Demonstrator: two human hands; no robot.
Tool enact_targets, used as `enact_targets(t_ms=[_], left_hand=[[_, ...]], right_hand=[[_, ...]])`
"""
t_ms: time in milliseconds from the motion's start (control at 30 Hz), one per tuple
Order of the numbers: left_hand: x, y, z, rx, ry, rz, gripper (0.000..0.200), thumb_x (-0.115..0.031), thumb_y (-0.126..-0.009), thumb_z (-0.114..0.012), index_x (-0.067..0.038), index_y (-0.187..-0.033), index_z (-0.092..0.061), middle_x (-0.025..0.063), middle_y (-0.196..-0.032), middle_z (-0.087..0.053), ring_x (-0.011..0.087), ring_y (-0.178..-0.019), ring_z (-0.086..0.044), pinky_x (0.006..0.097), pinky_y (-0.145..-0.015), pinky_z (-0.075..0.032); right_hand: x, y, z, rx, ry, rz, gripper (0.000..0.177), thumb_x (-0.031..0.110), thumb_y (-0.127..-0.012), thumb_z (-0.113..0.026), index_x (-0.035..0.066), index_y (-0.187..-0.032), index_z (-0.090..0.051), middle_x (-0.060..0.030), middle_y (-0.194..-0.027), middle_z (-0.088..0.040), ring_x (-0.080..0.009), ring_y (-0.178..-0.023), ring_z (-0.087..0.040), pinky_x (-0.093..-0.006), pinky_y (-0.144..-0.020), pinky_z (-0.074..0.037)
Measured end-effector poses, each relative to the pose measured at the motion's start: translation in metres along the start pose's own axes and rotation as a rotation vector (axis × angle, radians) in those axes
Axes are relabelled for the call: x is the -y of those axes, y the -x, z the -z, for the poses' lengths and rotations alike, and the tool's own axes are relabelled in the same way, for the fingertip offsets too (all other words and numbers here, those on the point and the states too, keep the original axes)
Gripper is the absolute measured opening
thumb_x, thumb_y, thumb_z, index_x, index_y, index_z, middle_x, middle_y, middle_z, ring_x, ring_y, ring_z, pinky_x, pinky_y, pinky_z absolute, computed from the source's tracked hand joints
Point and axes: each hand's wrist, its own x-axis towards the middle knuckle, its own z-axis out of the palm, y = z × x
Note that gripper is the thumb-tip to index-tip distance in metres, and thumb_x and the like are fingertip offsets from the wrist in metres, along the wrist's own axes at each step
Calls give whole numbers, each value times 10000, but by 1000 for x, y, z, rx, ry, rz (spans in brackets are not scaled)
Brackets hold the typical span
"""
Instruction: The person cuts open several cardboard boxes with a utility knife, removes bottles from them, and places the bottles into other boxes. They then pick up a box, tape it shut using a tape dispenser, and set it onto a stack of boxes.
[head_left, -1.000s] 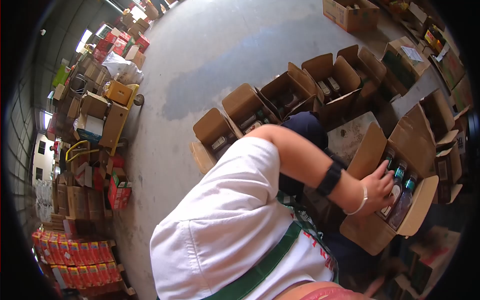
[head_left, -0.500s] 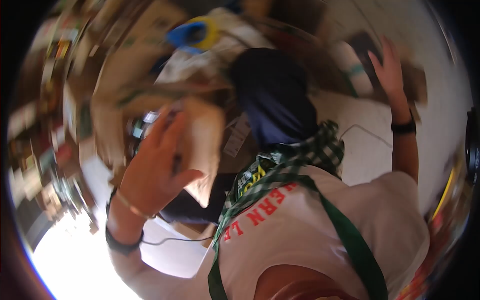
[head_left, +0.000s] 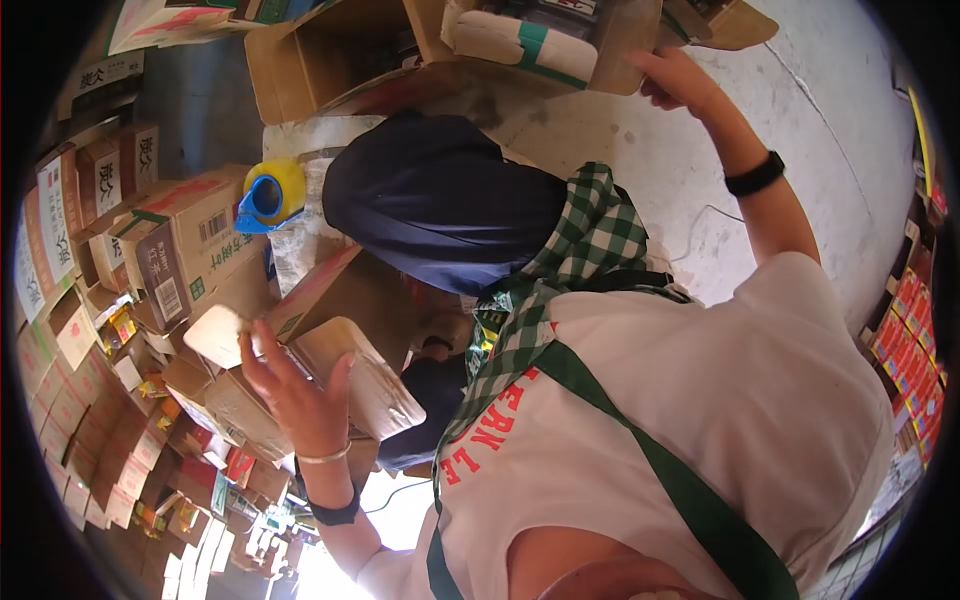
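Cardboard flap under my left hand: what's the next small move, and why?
Probably fold the flap down with the left hand, whose spread fingers lie on it; the flap stands raised, and the right hand is busy gripping the upper box.

Brown cardboard box [head_left: 352, 385], flaps splayed open, tilted; farther off, a carton [head_left: 622, 48] holding a green-taped white bundle [head_left: 497, 37].

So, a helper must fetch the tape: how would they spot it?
Find the person's navy knee. Just left of it, among the cartons, sits the tape. It is the only yellow roll in a blue holder amid brown cardboard.
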Motion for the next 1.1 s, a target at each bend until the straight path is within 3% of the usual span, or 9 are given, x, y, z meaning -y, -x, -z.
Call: enact_targets(t_ms=[67, 367, 567, 767, 833, 867, 933, 1033, 1100], left_hand=[[4, 2, -9, 42, -72, -32, 1050, -628, -676, -649, -14, -1410, -218, 287, -1402, -188, 453, -1267, -269, 490, -1034, -265], [2, 7, -8, 79, -167, -76, 1070, -554, -616, -718, -84, -1432, -209, 308, -1443, -117, 455, -1311, -218, 496, -1057, -239], [24, 27, 4, 96, 253, -43, 1097, -330, -571, -821, -61, -1428, -193, 247, -1465, -143, 432, -1318, -228, 432, -1061, -273], [62, 100, -8, 124, 214, 143, 1024, -589, -657, -674, -70, -1424, -236, 250, -1418, -271, 437, -1322, -218, 490, -1074, -196], [47, 106, -24, 113, 335, 202, 1017, -585, -656, -676, -86, -1427, -239, 257, -1422, -254, 449, -1314, -220, 526, -1060, -184], [40, 113, -37, 38, 264, 234, 1021, -584, -647, -682, -92, -1427, -244, 262, -1427, -238, 453, -1311, -216, 549, -1049, -177], [33, 119, -62, -119, 198, 251, 1018, -583, -630, -691, -99, -1420, -270, 268, -1432, -214, 455, -1311, -202, 585, -1031, -163], [25, 123, -77, -298, 131, 293, 951, -567, -616, -707, -140, -1390, -356, 260, -1427, -217, 446, -1312, -193, 589, -1030, -169], [18, 127, -85, -434, 178, 343, 868, -548, -609, -716, -204, -1352, -426, 244, -1414, -235, 439, -1308, -207, 597, -1024, -191]], right_hand=[[-14, -15, -25, 88, -571, -1, 344, 326, -807, -569, -14, -754, -584, -59, -542, -511, -163, -384, -465, -278, -380, -407], [-52, 32, -30, 40, -801, -62, 226, 218, -810, -548, 1, -755, -579, -60, -532, -515, -140, -390, -465, -271, -325, -306], [-144, 102, -18, -66, -590, -210, 212, 192, -823, -517, 1, -740, -557, -54, -495, -492, -149, -326, -422, -283, -309, -321], [-81, 140, 61, 426, 473, -293, 298, 283, -866, -543, -4, -786, -560, -144, -559, -586, -201, -376, -542, -323, -343, -399], [-33, 109, 74, 266, 644, 102, 283, 300, -851, -587, 18, -825, -573, -154, -604, -592, -259, -478, -586, -354, -456, -450], [17, 113, 67, -23, 835, 682, 244, 269, -853, -585, 26, -845, -566, -166, -688, -588, -303, -641, -602, -376, -573, -454], [136, 138, 33, 15, 470, 1162, 159, 169, -875, -548, 13, -862, -517, -151, -731, -542, -292, -667, -545, -353, -591, -421], [255, 216, -50, 530, 117, 1526, 153, 52, -872, -545, 14, -1017, -576, -75, -874, -619, -137, -803, -584, -253, -735, -455], [306, 276, -103, 718, 369, 1779, 129, 48, -868, -519, 17, -976, -584, -86, -876, -627, -184, -773, -599, -290, -725, -469]])
